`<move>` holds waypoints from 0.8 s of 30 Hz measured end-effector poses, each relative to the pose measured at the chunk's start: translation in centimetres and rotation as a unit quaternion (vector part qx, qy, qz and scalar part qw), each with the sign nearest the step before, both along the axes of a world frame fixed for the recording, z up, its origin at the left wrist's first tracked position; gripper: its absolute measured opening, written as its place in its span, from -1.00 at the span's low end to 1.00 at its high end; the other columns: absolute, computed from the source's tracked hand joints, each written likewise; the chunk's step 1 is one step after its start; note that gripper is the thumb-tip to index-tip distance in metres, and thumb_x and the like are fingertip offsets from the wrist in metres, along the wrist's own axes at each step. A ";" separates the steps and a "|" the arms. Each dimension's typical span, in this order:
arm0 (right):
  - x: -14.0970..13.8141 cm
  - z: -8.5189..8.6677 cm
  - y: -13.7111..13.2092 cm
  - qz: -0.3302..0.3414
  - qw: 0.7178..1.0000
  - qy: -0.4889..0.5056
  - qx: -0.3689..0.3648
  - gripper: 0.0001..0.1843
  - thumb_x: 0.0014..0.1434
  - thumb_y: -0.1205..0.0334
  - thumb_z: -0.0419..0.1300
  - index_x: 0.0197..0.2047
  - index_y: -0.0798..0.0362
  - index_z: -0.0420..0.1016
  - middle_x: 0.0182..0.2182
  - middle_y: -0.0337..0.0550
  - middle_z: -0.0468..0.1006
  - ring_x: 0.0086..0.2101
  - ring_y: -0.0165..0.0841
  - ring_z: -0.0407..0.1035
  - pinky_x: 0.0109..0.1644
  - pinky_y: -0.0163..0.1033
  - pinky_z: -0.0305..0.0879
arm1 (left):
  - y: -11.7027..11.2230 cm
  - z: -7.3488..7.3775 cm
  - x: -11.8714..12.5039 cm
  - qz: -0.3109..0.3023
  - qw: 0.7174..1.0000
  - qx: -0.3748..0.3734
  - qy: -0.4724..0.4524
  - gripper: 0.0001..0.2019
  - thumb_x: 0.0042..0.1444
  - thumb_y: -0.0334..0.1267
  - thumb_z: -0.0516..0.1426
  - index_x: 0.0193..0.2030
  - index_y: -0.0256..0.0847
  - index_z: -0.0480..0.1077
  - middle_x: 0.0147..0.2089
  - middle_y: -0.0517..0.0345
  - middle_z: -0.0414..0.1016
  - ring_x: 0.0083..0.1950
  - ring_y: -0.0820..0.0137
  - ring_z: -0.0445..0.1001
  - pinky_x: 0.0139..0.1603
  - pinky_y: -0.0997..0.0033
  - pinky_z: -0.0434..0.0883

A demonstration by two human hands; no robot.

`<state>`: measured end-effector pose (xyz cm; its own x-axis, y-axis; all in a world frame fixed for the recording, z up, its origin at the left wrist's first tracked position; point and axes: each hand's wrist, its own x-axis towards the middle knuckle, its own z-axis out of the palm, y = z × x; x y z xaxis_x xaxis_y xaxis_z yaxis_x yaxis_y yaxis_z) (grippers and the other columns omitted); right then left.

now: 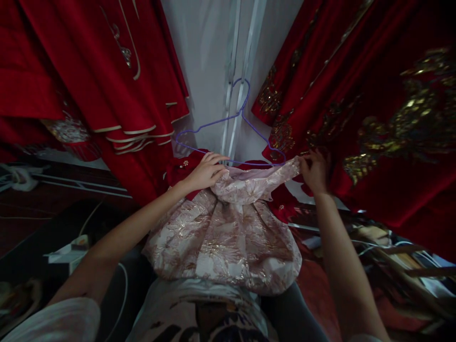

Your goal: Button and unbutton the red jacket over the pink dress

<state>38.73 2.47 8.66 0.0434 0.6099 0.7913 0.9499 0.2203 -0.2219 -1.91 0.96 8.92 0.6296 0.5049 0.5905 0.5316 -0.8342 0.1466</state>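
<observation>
A pink garment with gold floral brocade [228, 232] hangs in front of me from its upper edge. My left hand [206, 172] is closed on the left part of that edge, beside a red cloth piece [180, 168]. My right hand [315, 170] pinches the right corner of the garment's edge. A purple wire hanger [231, 126] stands just above and behind the garment, its lower bar running between my two hands. The hanger's hook rests against the white wall.
Red garments with gold trim [117, 85] hang at the left, and red garments with gold embroidery [384, 118] at the right. A white wall with a vertical rail [231, 61] lies between them. Cables and clutter [402, 261] lie on the floor at right, and a white box [69, 251] at left.
</observation>
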 end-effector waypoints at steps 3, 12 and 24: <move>-1.3 0.9 -0.4 0.013 0.999 0.035 0.025 -0.73 0.22 0.10 0.06 -0.30 0.10 0.48 -0.09 0.15 0.55 0.00 -0.09 0.35 0.19 0.13 0.12 | 0.0 0.2 0.0 -0.011 1.000 -0.007 -0.003 -0.75 0.29 -0.17 0.02 -0.26 -0.13 0.50 0.22 0.13 0.39 0.22 0.24 0.28 0.31 -0.08 0.10; -8.8 5.0 1.1 0.069 0.988 0.107 0.084 -0.67 0.28 -0.02 0.03 -0.24 0.05 0.46 -0.29 -0.07 0.54 -0.21 -0.22 0.38 0.00 -0.06 0.24 | 0.9 -0.8 3.0 -0.070 0.995 -0.036 -0.055 -0.78 0.29 -0.20 0.03 -0.19 -0.13 0.50 0.21 0.09 0.40 0.19 0.29 0.34 0.21 0.05 0.26; -10.1 4.4 1.9 0.122 0.979 0.155 0.048 -0.64 0.31 -0.07 -0.06 -0.17 0.01 0.39 -0.29 -0.14 0.52 -0.22 -0.24 0.42 0.04 -0.02 0.21 | 4.1 1.0 -3.6 0.166 0.938 0.012 -0.305 -0.66 0.30 -0.06 -0.04 -0.27 -0.22 0.44 -0.21 0.06 0.49 -0.11 0.34 0.44 -0.01 0.37 0.33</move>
